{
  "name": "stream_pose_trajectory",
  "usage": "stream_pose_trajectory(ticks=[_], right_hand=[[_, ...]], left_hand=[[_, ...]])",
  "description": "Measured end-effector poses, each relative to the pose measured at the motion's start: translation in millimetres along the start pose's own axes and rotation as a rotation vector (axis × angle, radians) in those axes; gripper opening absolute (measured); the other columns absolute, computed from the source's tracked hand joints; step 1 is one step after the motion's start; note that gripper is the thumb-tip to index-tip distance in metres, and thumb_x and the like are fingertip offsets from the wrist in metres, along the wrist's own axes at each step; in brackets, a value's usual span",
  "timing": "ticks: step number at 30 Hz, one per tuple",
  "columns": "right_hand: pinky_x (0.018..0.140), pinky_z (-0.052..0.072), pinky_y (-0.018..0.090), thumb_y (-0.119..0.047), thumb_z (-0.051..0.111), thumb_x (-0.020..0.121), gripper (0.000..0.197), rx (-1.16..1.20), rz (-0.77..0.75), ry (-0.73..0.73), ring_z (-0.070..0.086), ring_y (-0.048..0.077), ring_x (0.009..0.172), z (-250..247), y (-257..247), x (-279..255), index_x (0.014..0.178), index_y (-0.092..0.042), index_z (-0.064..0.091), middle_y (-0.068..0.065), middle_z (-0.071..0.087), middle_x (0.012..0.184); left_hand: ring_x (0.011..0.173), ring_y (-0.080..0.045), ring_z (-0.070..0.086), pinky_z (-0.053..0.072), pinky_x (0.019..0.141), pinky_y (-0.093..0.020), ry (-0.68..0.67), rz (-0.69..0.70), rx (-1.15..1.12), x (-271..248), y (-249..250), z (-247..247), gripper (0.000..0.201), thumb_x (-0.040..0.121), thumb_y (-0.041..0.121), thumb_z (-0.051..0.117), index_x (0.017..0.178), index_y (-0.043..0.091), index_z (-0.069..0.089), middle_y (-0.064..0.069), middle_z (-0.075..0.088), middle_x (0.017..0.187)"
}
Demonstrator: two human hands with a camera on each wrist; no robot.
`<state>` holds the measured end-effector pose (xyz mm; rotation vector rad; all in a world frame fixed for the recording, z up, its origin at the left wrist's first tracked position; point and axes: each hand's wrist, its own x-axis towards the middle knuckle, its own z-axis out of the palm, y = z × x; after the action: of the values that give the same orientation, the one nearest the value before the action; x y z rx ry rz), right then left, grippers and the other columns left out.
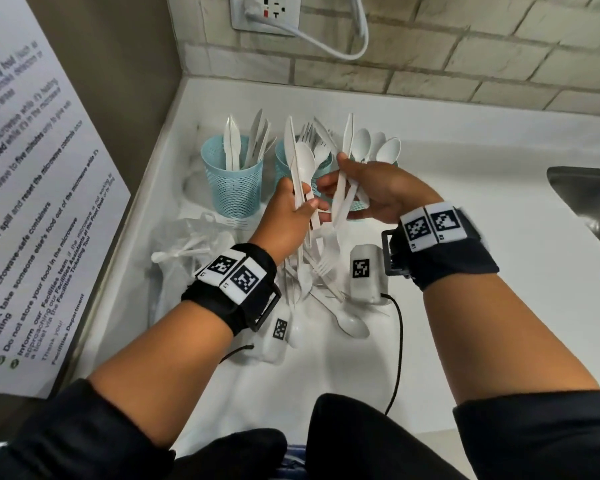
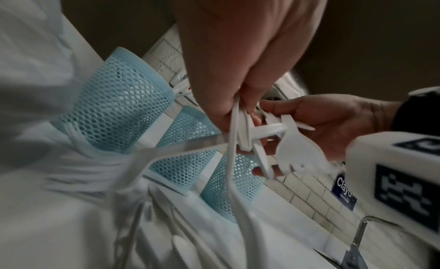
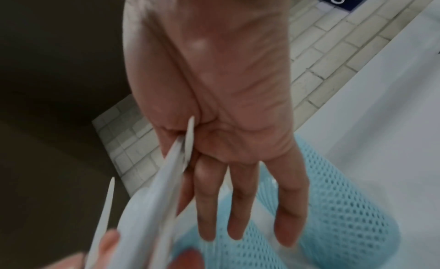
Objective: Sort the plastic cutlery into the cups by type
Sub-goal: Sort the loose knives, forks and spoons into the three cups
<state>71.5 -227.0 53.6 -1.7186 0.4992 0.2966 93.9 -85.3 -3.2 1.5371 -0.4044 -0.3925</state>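
At six o'clock, loose white plastic cutlery point(image 1: 321, 289) litters the white counter point(image 1: 465, 174). Above it, the left hand point(image 1: 286, 216) grips a mixed knife-and-spoon bundle point(image 1: 300, 168); the right hand point(image 1: 378, 192) pinches several pieces point(image 1: 347, 161). Crossed handles could snag and spill. At twelve stand pale-blue mesh cups point(image 1: 232, 178).

Head cam bright w/ edge warp; wrist cams dim, motion-blurred.
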Motion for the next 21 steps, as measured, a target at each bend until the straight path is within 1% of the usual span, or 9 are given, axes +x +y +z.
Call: stream_pose_trajectory(ticks=[2,4,8,11,13,14,17,19,21], right_hand=[[0.107,0.037,0.047,-0.048,0.033,0.097,0.046,0.015,-0.004,-0.001,0.06,0.021,0.095,9.6,5.8,3.9,0.079,-0.021,0.066,-0.003,0.068,0.079],[0.104,0.041,0.047,-0.048,0.035,0.097,0.041,0.042,-0.016,-0.011,0.06,0.02,0.087,18.1,10.6,6.5,0.084,-0.021,0.063,0.0,0.066,0.082],[0.098,0.047,0.046,-0.049,0.032,0.097,0.043,0.06,-0.041,-0.074,0.062,0.028,0.107,29.0,16.7,8.6,0.11,-0.019,0.06,0.008,0.067,0.108],[0.097,0.048,0.048,-0.048,0.031,0.098,0.047,0.11,-0.046,-0.059,0.061,0.029,0.11,32.9,18.5,11.1,0.123,-0.017,0.055,0.011,0.064,0.119],[0.096,0.048,0.048,-0.047,0.032,0.098,0.044,0.167,-0.048,-0.028,0.062,0.028,0.108,35.2,19.9,14.4,0.121,-0.018,0.056,0.01,0.065,0.119],[0.096,0.049,0.048,-0.047,0.032,0.098,0.042,0.183,-0.052,-0.018,0.063,0.027,0.108,36.8,20.5,15.7,0.119,-0.02,0.057,0.009,0.065,0.118],[0.093,0.05,0.048,-0.047,0.033,0.098,0.038,0.19,-0.056,0.008,0.063,0.028,0.106,43.6,21.4,17.3,0.114,-0.021,0.057,0.008,0.066,0.116],[0.094,0.05,0.048,-0.046,0.033,0.098,0.04,0.203,-0.06,0.018,0.063,0.029,0.106,47.4,21.5,18.0,0.117,-0.019,0.055,0.01,0.065,0.117],[0.095,0.049,0.049,-0.046,0.032,0.099,0.041,0.211,-0.068,0.021,0.062,0.029,0.108,49.7,20.8,18.3,0.12,-0.018,0.054,0.01,0.064,0.118]], left_hand=[[0.104,-0.025,0.06,0.045,0.099,-0.044,0.01,-0.017,-0.003,-0.1,-1.3,-0.4,0.013,0.093,0.012,0.05,0.093,0.023,0.042,-0.009,0.061,0.108],[0.106,-0.02,0.056,0.042,0.103,-0.045,0.028,-0.034,-0.021,0.1,-2.6,-0.5,0.012,0.094,0.009,0.049,0.099,0.018,0.044,-0.001,0.057,0.104],[0.1,-0.017,0.054,0.042,0.103,-0.044,0.046,-0.043,-0.04,0.0,-5.6,-0.9,0.017,0.094,0.007,0.048,0.09,0.023,0.044,-0.001,0.055,0.1],[0.097,-0.018,0.054,0.042,0.101,-0.044,0.051,-0.046,-0.049,0.1,-7.3,-0.4,0.015,0.094,0.007,0.049,0.09,0.021,0.044,-0.004,0.055,0.1],[0.096,-0.019,0.055,0.044,0.1,-0.046,0.047,-0.048,-0.059,-0.1,-7.6,0.3,0.012,0.093,0.007,0.051,0.093,0.018,0.045,-0.006,0.056,0.098],[0.098,-0.021,0.056,0.044,0.1,-0.048,0.041,-0.049,-0.064,-0.4,-7.0,0.2,0.011,0.092,0.008,0.053,0.1,0.014,0.046,-0.008,0.057,0.101],[0.114,-0.026,0.057,0.044,0.101,-0.047,0.01,-0.058,-0.115,-1.9,-5.4,0.3,0.037,0.089,0.011,0.054,0.124,0.006,0.045,-0.016,0.057,0.121],[0.116,-0.025,0.056,0.044,0.102,-0.043,-0.001,-0.055,-0.136,-2.6,-4.3,0.9,0.04,0.091,0.006,0.052,0.129,0.005,0.042,-0.017,0.055,0.125],[0.113,-0.02,0.056,0.044,0.102,-0.038,-0.007,-0.052,-0.137,-2.7,-3.6,0.0,0.04,0.091,0.0,0.051,0.13,0.004,0.041,-0.012,0.056,0.121]])
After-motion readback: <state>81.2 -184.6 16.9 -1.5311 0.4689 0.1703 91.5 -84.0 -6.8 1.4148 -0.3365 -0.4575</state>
